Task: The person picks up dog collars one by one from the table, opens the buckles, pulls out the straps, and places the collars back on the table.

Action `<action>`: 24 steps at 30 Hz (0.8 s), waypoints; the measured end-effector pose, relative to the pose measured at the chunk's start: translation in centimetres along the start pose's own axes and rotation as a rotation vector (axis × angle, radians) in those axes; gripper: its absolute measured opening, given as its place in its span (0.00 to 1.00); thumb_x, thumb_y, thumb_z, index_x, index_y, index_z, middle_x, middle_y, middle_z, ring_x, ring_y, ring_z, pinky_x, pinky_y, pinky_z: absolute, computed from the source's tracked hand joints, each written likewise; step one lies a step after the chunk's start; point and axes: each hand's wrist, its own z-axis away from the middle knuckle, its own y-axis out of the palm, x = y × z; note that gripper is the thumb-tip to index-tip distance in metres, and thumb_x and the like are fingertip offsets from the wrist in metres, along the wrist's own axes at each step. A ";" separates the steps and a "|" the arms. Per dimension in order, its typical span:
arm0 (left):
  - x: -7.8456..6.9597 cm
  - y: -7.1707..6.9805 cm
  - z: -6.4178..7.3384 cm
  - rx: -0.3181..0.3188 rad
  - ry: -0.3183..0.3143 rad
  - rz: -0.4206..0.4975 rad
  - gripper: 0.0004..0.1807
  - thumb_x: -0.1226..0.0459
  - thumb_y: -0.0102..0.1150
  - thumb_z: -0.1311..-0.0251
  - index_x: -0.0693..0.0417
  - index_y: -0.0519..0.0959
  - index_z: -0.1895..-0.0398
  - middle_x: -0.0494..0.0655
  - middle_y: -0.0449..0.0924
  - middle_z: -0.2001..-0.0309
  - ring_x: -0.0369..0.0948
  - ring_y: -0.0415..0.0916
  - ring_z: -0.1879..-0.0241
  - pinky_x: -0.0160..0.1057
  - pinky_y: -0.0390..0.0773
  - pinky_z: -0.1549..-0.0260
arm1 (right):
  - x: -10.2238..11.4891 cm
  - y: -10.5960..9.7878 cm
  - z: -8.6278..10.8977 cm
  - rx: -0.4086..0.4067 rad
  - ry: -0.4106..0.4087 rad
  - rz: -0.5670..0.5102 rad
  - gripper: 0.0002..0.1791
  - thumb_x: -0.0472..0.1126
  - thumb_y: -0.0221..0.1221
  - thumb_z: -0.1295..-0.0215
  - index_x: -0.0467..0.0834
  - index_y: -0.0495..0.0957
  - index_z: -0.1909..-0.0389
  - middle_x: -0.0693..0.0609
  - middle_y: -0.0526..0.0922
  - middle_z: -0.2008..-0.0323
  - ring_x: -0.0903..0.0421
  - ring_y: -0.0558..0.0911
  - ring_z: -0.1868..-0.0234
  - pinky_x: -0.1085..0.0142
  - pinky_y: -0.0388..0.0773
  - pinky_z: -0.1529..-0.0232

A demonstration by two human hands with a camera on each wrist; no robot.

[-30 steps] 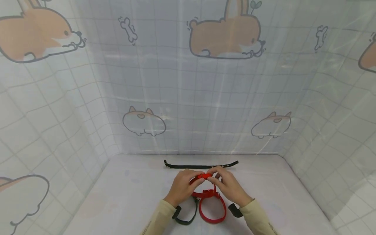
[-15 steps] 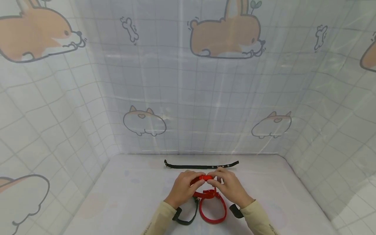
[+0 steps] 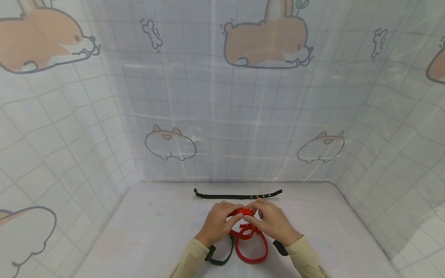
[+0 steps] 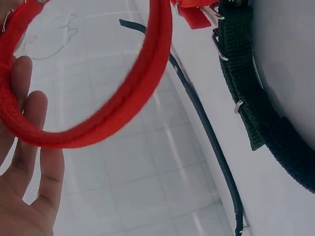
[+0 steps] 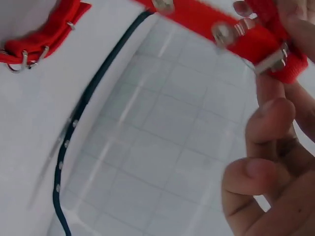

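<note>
Both hands hold one red collar [image 3: 247, 212], lifted over the table and bent into a loop. My left hand [image 3: 219, 223] pinches it from the left; in the left wrist view its fingers lie behind the red band [image 4: 93, 132]. My right hand [image 3: 272, 222] pinches the other side, near a metal buckle [image 5: 275, 61] with the strap end folded by it. Below the hands, a second red collar [image 3: 252, 260] lies looped on the table, partly overlapped by the held one. To its left rests a looped dark green collar [image 3: 219, 263], partly covered by the left wrist.
A dark green collar [image 3: 226, 197] is stretched out straight across the back of the white table [image 3: 139, 231], its holes toward the right end. Behind the table rises a sheet wall [image 3: 243, 108] printed with cartoon dogs, and similar sheets stand at both sides.
Both hands have come down slightly, keeping their pinch on the red collar. The lower part of its loop has sunk toward the red collar on the table.
</note>
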 end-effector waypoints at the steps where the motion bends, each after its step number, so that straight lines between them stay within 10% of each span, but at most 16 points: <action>1: 0.0 0.0 0.0 0.003 0.003 0.000 0.18 0.50 0.57 0.28 0.46 0.84 0.43 0.33 0.86 0.54 0.33 0.77 0.56 0.41 0.78 0.54 | 0.1 -0.1 0.0 0.008 0.003 0.001 0.12 0.53 0.73 0.41 0.57 0.86 0.58 0.66 0.75 0.69 0.66 0.69 0.75 0.73 0.69 0.78; 24: 0.0 0.0 0.7 -0.044 -0.154 0.152 0.18 0.51 0.61 0.30 0.43 0.82 0.41 0.29 0.83 0.52 0.32 0.75 0.54 0.39 0.80 0.56 | -0.5 0.1 0.3 -0.190 -0.056 -0.181 0.16 0.40 0.75 0.44 0.50 0.83 0.56 0.66 0.80 0.68 0.66 0.73 0.74 0.71 0.75 0.74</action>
